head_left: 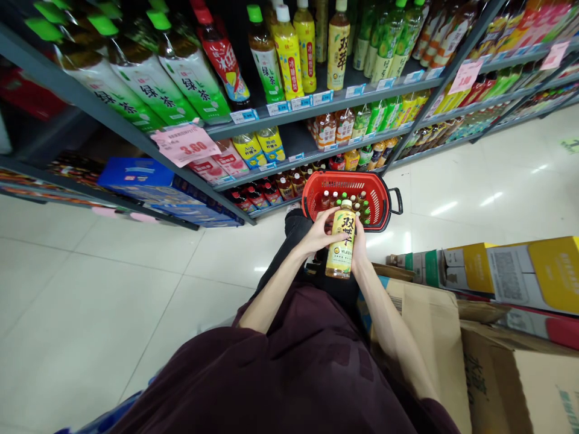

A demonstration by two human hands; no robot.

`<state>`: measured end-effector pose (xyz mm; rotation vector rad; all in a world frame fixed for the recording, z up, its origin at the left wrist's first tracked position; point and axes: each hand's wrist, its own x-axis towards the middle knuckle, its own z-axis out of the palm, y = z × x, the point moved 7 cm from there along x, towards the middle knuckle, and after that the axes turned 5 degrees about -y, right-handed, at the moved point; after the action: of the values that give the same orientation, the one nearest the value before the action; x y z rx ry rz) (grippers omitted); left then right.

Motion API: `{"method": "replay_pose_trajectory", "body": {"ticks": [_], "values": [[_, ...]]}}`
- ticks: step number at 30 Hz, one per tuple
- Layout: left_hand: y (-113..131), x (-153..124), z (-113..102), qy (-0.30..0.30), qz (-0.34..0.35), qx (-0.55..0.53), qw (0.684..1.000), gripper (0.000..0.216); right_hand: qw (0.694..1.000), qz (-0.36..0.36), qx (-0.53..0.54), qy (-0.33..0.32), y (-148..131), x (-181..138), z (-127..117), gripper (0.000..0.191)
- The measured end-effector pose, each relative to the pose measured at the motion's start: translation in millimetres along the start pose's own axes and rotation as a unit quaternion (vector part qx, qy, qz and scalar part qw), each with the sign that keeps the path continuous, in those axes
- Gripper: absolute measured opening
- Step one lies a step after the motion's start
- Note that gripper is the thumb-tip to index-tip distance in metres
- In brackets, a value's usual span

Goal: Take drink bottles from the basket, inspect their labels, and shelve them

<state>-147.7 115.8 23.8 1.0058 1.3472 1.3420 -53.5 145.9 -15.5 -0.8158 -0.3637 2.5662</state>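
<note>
Between my two hands I hold a yellow-labelled drink bottle point(341, 247), its pale cap pointing away from me. My left hand point(319, 234) grips its left side, with the thumb across the label. Against its right side rests my right hand point(359, 244), fingers partly hidden behind the bottle. Just beyond, a red shopping basket point(312, 184) sits on the floor with several small bottles inside, some green-capped. A similar yellow bottle point(338, 48) stands on the upper shelf.
Shelves point(289, 108) of drinks run across the far side, with green tea bottles point(190, 78) at upper left. A pink price sign point(184, 144) sticks out from the shelf edge. Cardboard boxes point(425, 325) lie to my right. Blue cartons point(136, 175) stand at left. Pale floor tiles point(113, 283) surround me.
</note>
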Motion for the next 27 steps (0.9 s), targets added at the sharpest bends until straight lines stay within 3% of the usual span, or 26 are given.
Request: {"method": "replay_pose_trajectory", "body": {"ticks": [7,14,23,27], "values": [[5.8,-5.4,1.7,0.05,-0.059,-0.06,0.995,0.066,0.999,0.035,-0.016,0.017,0.8,-6.8,4.1,0.056],[4.1,-8.0,-2.1,0.1,-0.073,-0.076,0.989,0.051,0.995,0.03,-0.092,0.025,3.0,-10.2,7.1,0.054],[2.0,-3.9,-2.2,0.014,-0.058,-0.087,0.994,0.068,0.996,0.026,-0.083,0.006,1.3,-8.7,6.3,0.061],[6.0,-4.3,-3.1,-0.042,-0.007,-0.05,0.998,0.082,0.997,0.012,-0.072,0.007,-2.1,-7.0,4.3,0.061]]}}
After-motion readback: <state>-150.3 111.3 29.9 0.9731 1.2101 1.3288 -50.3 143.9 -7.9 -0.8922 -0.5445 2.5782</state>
